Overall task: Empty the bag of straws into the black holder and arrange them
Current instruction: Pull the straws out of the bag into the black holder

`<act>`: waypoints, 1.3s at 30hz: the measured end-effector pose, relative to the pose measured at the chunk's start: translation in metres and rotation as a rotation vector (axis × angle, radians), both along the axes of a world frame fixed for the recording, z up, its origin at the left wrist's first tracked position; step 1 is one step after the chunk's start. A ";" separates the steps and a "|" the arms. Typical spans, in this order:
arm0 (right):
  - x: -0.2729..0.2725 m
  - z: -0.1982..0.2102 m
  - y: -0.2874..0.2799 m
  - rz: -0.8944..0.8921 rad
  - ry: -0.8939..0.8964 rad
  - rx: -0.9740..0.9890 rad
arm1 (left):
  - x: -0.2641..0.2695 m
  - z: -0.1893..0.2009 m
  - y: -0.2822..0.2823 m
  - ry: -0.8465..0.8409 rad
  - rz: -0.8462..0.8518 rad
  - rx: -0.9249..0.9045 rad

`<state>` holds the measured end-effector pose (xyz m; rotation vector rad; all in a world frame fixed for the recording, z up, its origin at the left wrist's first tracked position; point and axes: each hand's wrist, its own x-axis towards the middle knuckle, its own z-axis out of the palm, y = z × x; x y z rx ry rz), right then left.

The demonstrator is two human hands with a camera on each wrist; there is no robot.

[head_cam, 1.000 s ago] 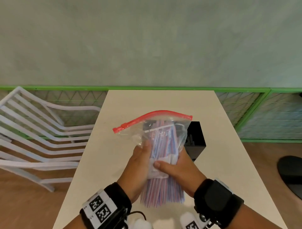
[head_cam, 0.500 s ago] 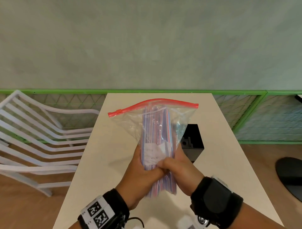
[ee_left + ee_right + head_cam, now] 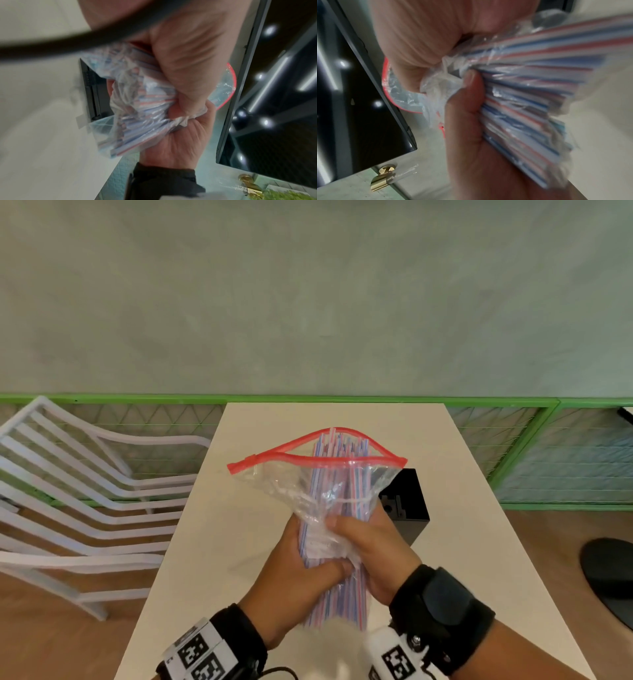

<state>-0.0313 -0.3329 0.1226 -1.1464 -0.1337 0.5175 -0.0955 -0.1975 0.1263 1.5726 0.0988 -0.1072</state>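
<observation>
A clear zip bag (image 3: 284, 487) with a red seal is held upright over the white table (image 3: 219, 542). Its mouth gapes, and the tips of the red and blue striped straws (image 3: 342, 450) poke out through it. My left hand (image 3: 305, 573) grips the lower part of the bundle through the plastic. My right hand (image 3: 373, 542) clutches the bunched bag and the straws just above it. The black holder (image 3: 411, 501) stands on the table right behind the hands, partly hidden by the bag. In the left wrist view the crumpled bag (image 3: 137, 108) is squeezed between both hands, with the holder (image 3: 91, 92) beyond.
A white slatted chair (image 3: 75, 494) stands left of the table. A green mesh railing (image 3: 513, 446) runs behind the table's far edge. A dark round object (image 3: 609, 577) lies on the wooden floor at the right.
The straws have slid up inside the bag and their tips now stick out of the opened seal. My right hand has bunched the plastic lower down the bundle.
</observation>
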 end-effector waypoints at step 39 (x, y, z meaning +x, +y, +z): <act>0.006 0.013 0.017 0.029 -0.123 0.017 | 0.008 0.012 0.004 -0.093 0.051 -0.015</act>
